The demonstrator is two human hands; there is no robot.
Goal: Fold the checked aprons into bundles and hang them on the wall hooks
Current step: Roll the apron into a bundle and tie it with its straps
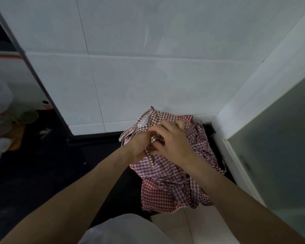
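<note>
A bunch of checked aprons hangs against the white tiled wall in the corner. The top one, a dark-red and white checked apron (167,171), is crumpled with loose straps trailing down its right side. A brighter red checked apron (155,196) shows beneath it. My left hand (139,147) grips a checked strap (151,160) at the front of the bundle. My right hand (173,140) lies over the top with fingers curled into the fabric and strap. No hook is visible; the hands and cloth hide it.
White tiled wall (148,76) fills the back. A white door frame and frosted panel (275,147) stand close on the right. Dark floor lies below. At far left are white containers (0,99) and an orange-trimmed appliance (16,76).
</note>
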